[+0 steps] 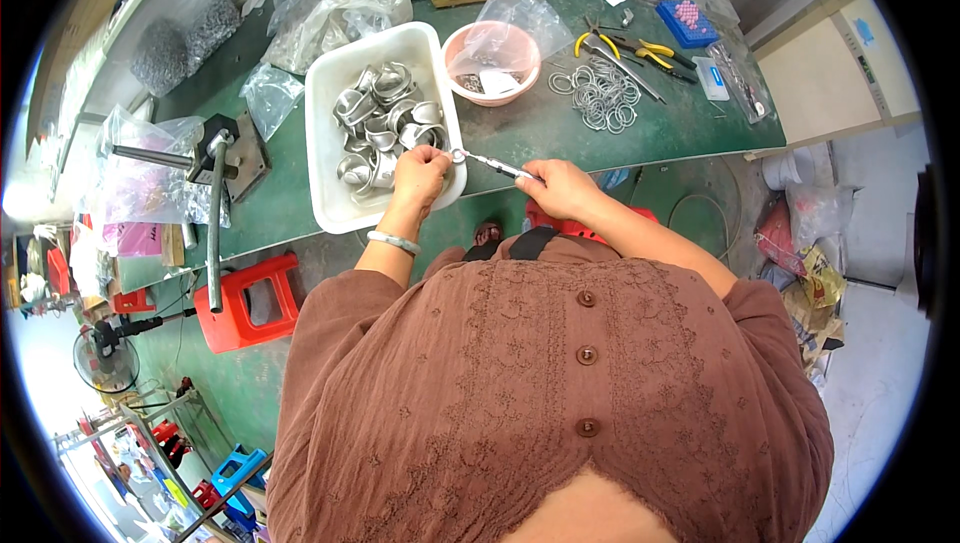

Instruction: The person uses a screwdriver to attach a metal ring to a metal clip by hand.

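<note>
My left hand is closed in a pinch over the right rim of a white plastic tub. A small silvery ring sits at its fingertips. In the tub lie several curved, shiny metal pieces. My right hand grips a slim silver-and-dark hand tool by its end, just right of the tub. The tool's thin tip points left and reaches the ring, or very close to it; its exact kind is too small to tell.
Behind my hands, a pink bowl holds small parts and a plastic bag. Metal rings and yellow-handled pliers lie to the right, near a blue box. A metal bench fixture stands left, above a red stool.
</note>
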Action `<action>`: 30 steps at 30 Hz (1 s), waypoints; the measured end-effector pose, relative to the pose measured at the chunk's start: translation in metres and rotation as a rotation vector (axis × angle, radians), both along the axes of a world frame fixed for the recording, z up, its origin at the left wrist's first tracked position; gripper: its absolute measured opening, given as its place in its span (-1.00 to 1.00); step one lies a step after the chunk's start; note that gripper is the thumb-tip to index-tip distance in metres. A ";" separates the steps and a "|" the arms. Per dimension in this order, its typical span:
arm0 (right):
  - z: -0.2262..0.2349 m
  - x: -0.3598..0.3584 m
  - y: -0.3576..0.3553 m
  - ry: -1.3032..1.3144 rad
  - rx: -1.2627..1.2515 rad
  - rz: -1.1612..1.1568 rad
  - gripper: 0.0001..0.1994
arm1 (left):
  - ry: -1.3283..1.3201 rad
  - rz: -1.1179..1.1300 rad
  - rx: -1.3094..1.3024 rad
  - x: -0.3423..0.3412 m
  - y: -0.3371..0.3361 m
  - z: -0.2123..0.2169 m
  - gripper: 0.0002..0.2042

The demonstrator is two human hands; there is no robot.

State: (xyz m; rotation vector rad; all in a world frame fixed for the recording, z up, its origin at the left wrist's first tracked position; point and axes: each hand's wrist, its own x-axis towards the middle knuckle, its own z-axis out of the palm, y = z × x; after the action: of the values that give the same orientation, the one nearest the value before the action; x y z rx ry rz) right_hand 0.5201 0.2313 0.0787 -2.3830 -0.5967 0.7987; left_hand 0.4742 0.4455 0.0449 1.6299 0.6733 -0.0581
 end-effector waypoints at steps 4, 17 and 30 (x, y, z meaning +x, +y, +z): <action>-0.001 0.000 0.000 0.000 -0.005 -0.001 -0.70 | -0.001 0.001 0.020 0.000 0.000 -0.001 -0.89; 0.001 -0.001 0.000 -0.004 -0.006 0.007 -0.70 | -0.005 -0.005 0.020 0.001 0.000 -0.003 -0.89; 0.002 -0.002 0.001 0.001 -0.017 0.020 -0.70 | -0.007 0.013 0.005 0.001 0.001 -0.006 -0.89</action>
State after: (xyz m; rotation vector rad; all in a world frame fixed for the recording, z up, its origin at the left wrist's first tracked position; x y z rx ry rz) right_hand 0.5186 0.2319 0.0809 -2.3950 -0.6162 0.8166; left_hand 0.4749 0.4466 0.0391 1.6295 0.6788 -0.0417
